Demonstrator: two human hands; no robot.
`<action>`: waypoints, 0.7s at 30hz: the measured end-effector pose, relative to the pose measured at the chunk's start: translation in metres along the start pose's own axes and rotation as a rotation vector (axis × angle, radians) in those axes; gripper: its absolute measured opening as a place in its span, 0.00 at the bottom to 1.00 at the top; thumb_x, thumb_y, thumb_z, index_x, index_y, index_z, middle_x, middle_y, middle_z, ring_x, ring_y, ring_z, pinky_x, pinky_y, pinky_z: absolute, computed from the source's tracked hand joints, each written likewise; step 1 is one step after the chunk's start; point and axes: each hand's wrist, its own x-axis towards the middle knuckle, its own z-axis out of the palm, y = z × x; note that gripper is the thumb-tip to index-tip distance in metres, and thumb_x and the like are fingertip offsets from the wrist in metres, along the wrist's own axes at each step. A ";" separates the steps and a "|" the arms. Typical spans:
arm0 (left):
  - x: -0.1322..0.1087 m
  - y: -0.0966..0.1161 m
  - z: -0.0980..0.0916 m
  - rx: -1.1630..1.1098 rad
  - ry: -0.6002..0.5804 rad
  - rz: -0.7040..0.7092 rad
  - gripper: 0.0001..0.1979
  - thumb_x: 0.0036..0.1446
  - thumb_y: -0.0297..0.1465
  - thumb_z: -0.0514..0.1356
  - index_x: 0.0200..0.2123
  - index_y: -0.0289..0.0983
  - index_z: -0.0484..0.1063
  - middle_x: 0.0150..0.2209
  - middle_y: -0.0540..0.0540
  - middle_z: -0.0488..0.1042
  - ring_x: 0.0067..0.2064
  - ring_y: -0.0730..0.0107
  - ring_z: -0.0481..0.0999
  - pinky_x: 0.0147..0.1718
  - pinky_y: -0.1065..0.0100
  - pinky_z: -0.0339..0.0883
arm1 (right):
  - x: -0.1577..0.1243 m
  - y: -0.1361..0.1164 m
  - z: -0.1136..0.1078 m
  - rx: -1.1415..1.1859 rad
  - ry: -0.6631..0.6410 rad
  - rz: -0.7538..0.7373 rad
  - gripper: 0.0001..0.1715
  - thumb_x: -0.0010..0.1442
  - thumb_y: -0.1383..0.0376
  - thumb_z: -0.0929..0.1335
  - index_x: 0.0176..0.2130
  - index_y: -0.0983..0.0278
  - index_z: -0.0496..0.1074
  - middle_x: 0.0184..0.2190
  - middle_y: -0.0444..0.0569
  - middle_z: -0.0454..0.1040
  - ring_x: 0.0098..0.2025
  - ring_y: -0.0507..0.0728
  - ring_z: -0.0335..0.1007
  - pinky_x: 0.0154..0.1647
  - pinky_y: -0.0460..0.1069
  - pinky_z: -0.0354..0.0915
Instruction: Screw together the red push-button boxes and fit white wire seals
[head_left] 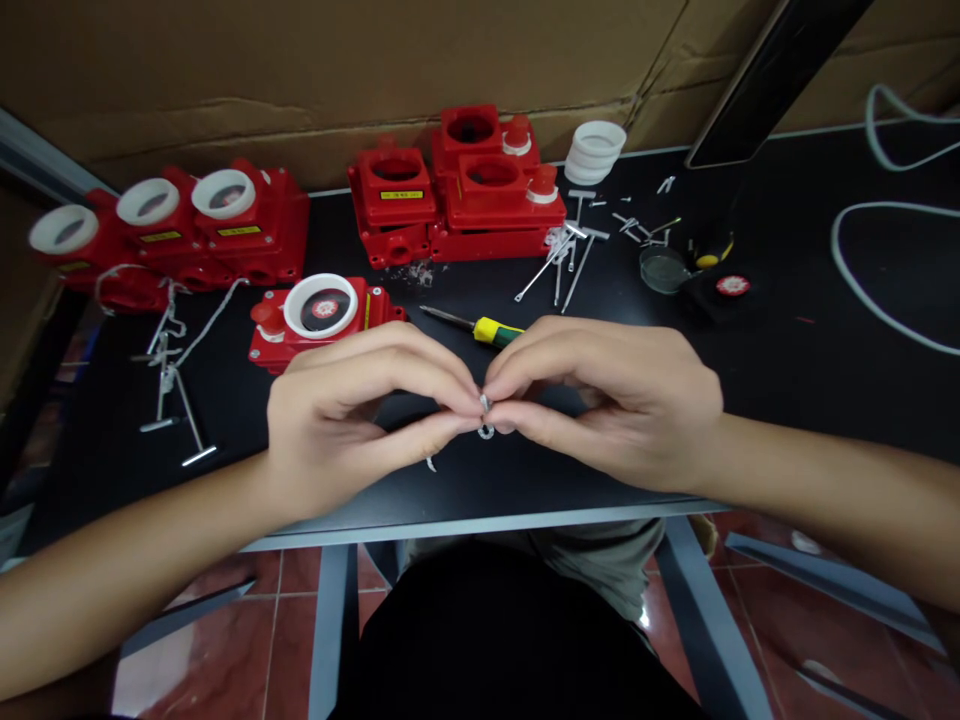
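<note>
Cardboard sheeting (300, 60) backs a dark worktop (780, 370) with a pale front edge; red tiled floor (247, 640) below. Small metal piece (485, 403) sits up over the worktop near its front, at the meeting fingertips of both hands. Long axis roughly up-down in view; a ring-shaped end points down toward the person's body. Can't tell how far it tilts.

Labels: yellow stickers with dark print on the red housings (499, 243) at the back and those at the left, too small to read. Red-and-white emblem on the disc inside the white ring (289, 300) of the nearer red housing (274, 350); similar one on a small dark disc (733, 286) at right. No brand legible.

Left hand (330, 405): thumb and fingers pinched on the piece from its left; piece just past the fingertips. Right hand (622, 395): same pinch from the right, ring end showing below the thumb tips. Screwdriver (491, 331), yellow and green, lies just beyond, shaft pointing left, handle partly behind the right hand. T-handled metal keys (581, 255) farther back.
</note>
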 end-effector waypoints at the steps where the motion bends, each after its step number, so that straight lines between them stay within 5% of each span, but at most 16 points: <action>1: 0.000 0.000 0.000 -0.011 0.000 0.001 0.07 0.72 0.28 0.78 0.49 0.45 0.90 0.44 0.46 0.90 0.43 0.62 0.91 0.46 0.63 0.87 | 0.000 0.000 -0.001 0.005 -0.002 -0.002 0.04 0.77 0.71 0.77 0.49 0.62 0.81 0.42 0.45 0.89 0.41 0.50 0.85 0.43 0.45 0.81; 7: 0.005 -0.002 0.001 -0.093 0.022 -0.005 0.06 0.69 0.34 0.82 0.45 0.45 0.90 0.41 0.44 0.90 0.39 0.60 0.90 0.42 0.61 0.88 | 0.001 -0.002 -0.003 0.038 -0.057 0.010 0.04 0.78 0.71 0.76 0.49 0.63 0.81 0.44 0.46 0.89 0.43 0.49 0.84 0.47 0.46 0.81; 21: 0.005 -0.001 0.001 -0.304 -0.057 -0.215 0.05 0.71 0.24 0.77 0.44 0.39 0.88 0.40 0.45 0.88 0.39 0.69 0.88 0.41 0.72 0.86 | 0.000 0.001 -0.002 0.081 -0.065 0.037 0.03 0.78 0.68 0.77 0.49 0.63 0.80 0.41 0.45 0.87 0.40 0.49 0.84 0.45 0.45 0.81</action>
